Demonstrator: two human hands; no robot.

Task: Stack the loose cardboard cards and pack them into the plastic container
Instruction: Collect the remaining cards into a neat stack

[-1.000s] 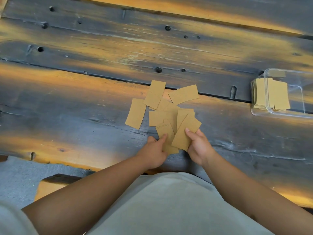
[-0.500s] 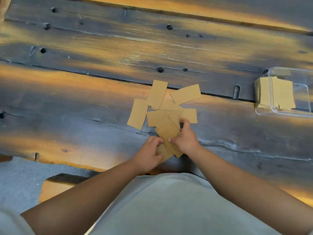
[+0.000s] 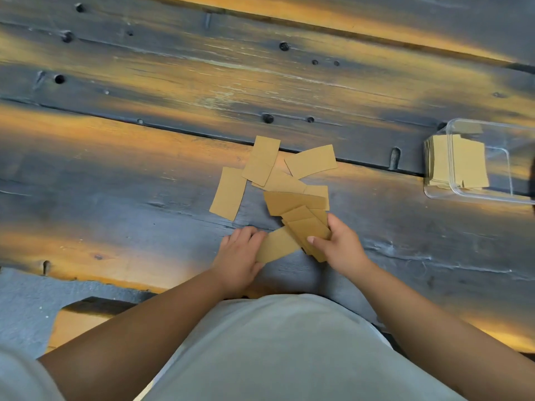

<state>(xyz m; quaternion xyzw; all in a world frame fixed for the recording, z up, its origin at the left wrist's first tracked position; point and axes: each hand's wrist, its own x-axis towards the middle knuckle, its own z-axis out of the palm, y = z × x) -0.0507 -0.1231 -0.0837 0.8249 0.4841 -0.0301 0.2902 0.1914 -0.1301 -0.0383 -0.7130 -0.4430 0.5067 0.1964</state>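
Gripping a small fanned bunch of cardboard cards (image 3: 308,233) just below the middle of the frame, the right hand (image 3: 340,247) has its thumb laid across the top of the bunch and its fingers curled round the right edge. To its left, the left hand (image 3: 238,256) holds a single card (image 3: 276,247) between curled fingers and palm; that card slants up toward the right and its far end touches the bunch in the other hand. Above both hands, near the centre of the frame, the loose cards (image 3: 289,180) lie scattered and partly overlapping on the dark weathered wooden table (image 3: 115,175), one lying a little apart at the left of the pile (image 3: 228,193) and one angled out at the upper right (image 3: 311,162). At the right edge of the frame, well apart from the pile, the clear plastic container (image 3: 509,195) stands on the table with a stack of cards (image 3: 457,163) already inside, leaning against its left wall. Both bare forearms reach up from the lower corners, and a pale grey shirt (image 3: 275,351) fills the bottom centre of the frame.
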